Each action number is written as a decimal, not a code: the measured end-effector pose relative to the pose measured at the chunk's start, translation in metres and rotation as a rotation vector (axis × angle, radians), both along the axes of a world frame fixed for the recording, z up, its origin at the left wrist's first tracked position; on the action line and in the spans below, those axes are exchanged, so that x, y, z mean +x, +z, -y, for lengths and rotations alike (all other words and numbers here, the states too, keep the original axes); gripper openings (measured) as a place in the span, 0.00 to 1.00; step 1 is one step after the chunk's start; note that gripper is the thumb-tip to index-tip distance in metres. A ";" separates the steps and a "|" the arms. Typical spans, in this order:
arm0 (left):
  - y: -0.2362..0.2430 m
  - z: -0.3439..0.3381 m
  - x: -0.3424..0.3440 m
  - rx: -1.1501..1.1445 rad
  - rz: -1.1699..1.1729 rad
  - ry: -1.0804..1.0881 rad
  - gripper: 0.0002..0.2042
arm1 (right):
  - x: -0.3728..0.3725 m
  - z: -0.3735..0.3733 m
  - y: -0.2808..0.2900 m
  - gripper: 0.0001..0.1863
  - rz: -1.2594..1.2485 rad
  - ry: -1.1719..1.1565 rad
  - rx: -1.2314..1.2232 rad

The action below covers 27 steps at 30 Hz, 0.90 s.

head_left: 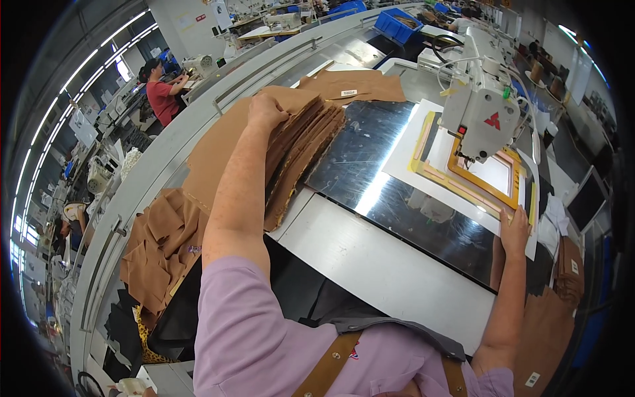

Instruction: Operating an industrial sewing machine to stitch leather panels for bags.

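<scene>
My left hand (268, 114) is closed at the far edge of a thick stack of brown fabric pieces (301, 149), its fingers pinching the top brown piece (228, 132). That piece lies spread to the left over the pile. On the right, my right hand (514, 230) grips the near right corner of a flat sewing template (423, 169) with yellow strips along its edges. The template and a white sheet (399, 165) lie under the head of a sewing machine (483, 109). A yellow clamp frame (473, 177) sits on the template below the needle.
A shiny metal plate (360, 162) spans the machine bed. Crumpled brown pieces (159, 245) lie at left, and another brown piece (374, 85) lies behind the stack. More brown material (546, 331) hangs at right. A grey rail (126, 178) curves along the left. A person in red (162, 99) sits farther off.
</scene>
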<state>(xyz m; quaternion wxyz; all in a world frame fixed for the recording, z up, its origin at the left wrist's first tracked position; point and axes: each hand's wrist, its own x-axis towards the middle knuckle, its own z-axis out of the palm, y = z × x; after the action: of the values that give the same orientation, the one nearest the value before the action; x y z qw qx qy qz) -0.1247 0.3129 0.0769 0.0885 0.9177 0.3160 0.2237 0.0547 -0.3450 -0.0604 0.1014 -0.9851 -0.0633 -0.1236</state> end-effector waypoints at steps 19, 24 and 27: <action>0.037 0.185 0.004 -1.348 1.005 -0.810 0.15 | 0.009 0.018 -0.009 0.38 0.137 0.027 0.056; -0.025 0.305 -0.004 -1.041 0.241 -1.283 0.19 | 0.000 0.007 0.004 0.32 0.164 0.139 0.320; -0.069 0.361 0.001 -0.577 0.071 -1.545 0.18 | -0.010 0.020 0.008 0.32 -0.037 0.235 0.599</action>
<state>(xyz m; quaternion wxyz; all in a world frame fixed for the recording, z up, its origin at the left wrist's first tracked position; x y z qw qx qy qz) -0.1235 -0.0483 0.0080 0.4594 0.8102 -0.3620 0.0389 0.0443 -0.3647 -0.0519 0.4016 -0.8995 -0.1356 -0.1063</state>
